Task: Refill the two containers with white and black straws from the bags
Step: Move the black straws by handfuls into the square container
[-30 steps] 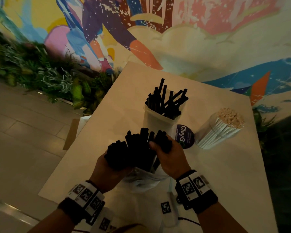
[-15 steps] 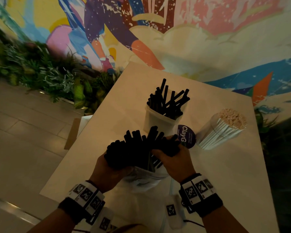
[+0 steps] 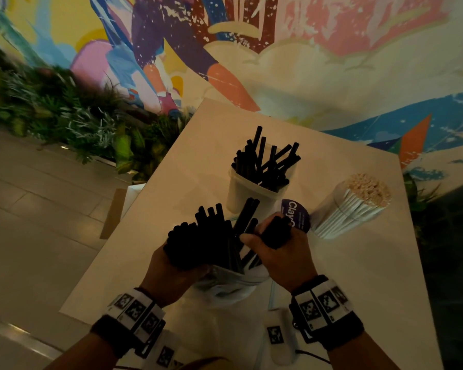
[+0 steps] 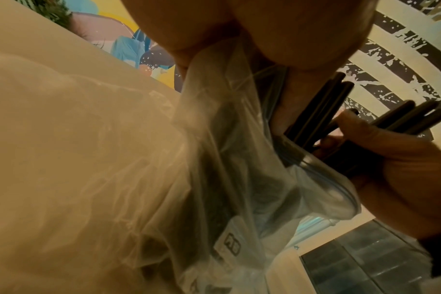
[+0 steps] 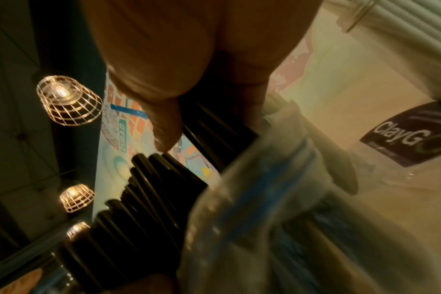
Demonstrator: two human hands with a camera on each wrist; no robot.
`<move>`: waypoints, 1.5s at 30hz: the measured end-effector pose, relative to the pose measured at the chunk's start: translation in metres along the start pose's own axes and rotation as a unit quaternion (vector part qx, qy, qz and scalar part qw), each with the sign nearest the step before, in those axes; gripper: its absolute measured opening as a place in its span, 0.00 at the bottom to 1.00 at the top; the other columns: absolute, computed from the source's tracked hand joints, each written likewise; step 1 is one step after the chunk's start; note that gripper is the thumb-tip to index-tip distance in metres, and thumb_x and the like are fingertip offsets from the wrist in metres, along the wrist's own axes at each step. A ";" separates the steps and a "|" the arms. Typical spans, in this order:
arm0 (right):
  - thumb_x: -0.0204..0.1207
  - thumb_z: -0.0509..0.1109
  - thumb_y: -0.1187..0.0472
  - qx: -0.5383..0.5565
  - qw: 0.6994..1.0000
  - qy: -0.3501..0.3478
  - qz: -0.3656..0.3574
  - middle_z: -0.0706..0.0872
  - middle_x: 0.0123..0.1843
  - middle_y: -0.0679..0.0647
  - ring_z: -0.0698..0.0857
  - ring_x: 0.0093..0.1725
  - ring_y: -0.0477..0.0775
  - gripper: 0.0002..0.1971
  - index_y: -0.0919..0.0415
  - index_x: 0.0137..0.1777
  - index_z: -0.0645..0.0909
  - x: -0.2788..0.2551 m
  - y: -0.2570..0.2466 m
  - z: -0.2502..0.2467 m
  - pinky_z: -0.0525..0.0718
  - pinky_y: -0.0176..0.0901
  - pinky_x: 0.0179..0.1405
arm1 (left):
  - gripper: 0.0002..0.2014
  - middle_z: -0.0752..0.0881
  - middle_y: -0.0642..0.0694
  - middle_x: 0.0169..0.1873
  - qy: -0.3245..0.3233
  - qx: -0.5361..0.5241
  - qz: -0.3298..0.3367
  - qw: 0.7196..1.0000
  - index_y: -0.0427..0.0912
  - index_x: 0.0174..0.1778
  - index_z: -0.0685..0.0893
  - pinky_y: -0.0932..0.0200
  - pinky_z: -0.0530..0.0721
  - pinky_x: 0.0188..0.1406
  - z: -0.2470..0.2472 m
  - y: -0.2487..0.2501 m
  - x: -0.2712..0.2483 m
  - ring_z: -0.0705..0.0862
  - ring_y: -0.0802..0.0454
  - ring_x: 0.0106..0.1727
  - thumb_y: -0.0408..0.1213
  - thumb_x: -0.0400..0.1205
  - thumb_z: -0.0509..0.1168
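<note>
Protruding above right hand (image 3: 280, 256) grip: black straws (image 3: 274, 231).

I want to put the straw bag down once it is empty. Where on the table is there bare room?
The table is bare along its left side, between the left edge and the container of black straws, and along the right edge below the white straws. The middle is crowded: both hands, left hand and right hand, the bag, and the round sticker.
</note>
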State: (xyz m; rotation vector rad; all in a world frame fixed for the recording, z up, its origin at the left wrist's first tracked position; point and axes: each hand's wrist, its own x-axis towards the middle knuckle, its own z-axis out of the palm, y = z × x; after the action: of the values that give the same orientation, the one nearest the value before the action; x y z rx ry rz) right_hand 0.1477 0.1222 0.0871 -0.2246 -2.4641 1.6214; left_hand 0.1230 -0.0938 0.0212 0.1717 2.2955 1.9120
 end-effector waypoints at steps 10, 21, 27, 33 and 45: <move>0.71 0.71 0.79 0.190 0.977 -0.081 -0.044 0.87 0.37 0.57 0.88 0.42 0.52 0.15 0.59 0.35 0.76 0.008 -0.069 -0.026 0.85 0.38 0.46 | 0.23 0.85 0.58 0.42 -0.005 0.026 0.014 1.000 0.55 0.44 0.81 0.76 0.81 0.42 0.000 -0.001 0.002 0.84 0.74 0.44 0.48 0.55 0.79; 0.72 0.69 0.77 0.244 0.906 0.141 -0.316 0.80 0.46 0.69 0.83 0.44 0.69 0.13 0.61 0.42 0.70 0.073 -0.153 -0.065 0.85 0.70 0.50 | 0.23 0.83 0.60 0.43 0.007 0.081 -0.006 0.997 0.54 0.46 0.82 0.72 0.78 0.41 -0.001 -0.002 0.001 0.83 0.61 0.46 0.40 0.59 0.83; 0.72 0.71 0.78 0.223 0.923 0.219 -0.225 0.83 0.35 0.54 0.84 0.39 0.59 0.19 0.52 0.36 0.73 0.107 -0.120 -0.028 0.86 0.52 0.49 | 0.22 0.84 0.60 0.44 0.002 0.073 -0.007 0.997 0.58 0.46 0.81 0.75 0.79 0.41 -0.002 -0.005 0.000 0.83 0.74 0.45 0.40 0.60 0.82; 0.72 0.73 0.67 0.140 0.950 0.232 -0.157 0.82 0.35 0.59 0.85 0.41 0.67 0.18 0.40 0.33 0.76 0.110 -0.069 -0.016 0.84 0.63 0.55 | 0.23 0.87 0.57 0.44 0.005 0.047 -0.008 0.999 0.55 0.47 0.84 0.72 0.83 0.42 -0.003 -0.009 -0.001 0.85 0.67 0.48 0.55 0.56 0.75; 0.62 0.70 0.28 -0.139 0.964 0.224 -0.036 0.82 0.61 0.51 0.80 0.65 0.55 0.34 0.52 0.60 0.76 0.124 -0.031 -0.032 0.76 0.60 0.67 | 0.20 0.87 0.55 0.43 0.017 0.041 -0.026 0.999 0.56 0.43 0.83 0.64 0.83 0.42 -0.001 -0.007 -0.001 0.86 0.63 0.45 0.41 0.58 0.80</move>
State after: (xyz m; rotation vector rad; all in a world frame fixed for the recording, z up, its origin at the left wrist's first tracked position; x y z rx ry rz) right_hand 0.0342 0.1665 0.1369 -0.4763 -2.2971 1.0453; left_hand 0.1233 -0.0962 0.0147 0.0887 2.3782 1.8100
